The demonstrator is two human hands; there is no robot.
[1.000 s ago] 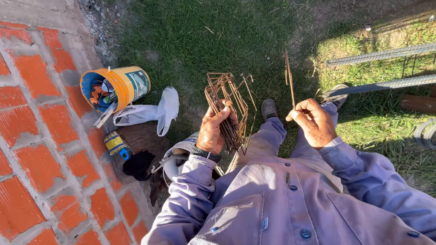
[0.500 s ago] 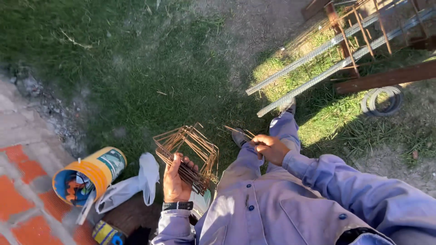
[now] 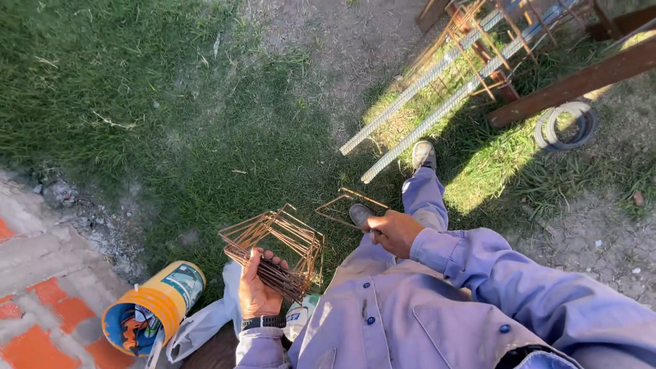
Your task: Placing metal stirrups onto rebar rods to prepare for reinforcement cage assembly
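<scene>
My left hand [image 3: 258, 288] grips a bundle of rusty square wire stirrups [image 3: 277, 247], held low in front of me over the grass. My right hand [image 3: 393, 232] holds a single rusty stirrup [image 3: 347, 203] apart from the bundle, next to my left shoe [image 3: 359, 215]. My right shoe [image 3: 424, 155] is stepped forward toward two long ribbed steel bars [image 3: 437, 96] lying on the ground. I wear a lilac long-sleeved work shirt and trousers.
A yellow bucket [image 3: 152, 307] with tools lies tipped at lower left beside a white cloth [image 3: 205, 321]. Brick paving [image 3: 27, 328] edges the left. A rebar cage [image 3: 492, 41], a wooden plank [image 3: 581, 78] and a wire coil [image 3: 564, 126] sit at upper right.
The view has swung away from the brick paving toward the rebar. My right hand dropped from raised to knee level and now holds one stirrup separate from the bundle.
</scene>
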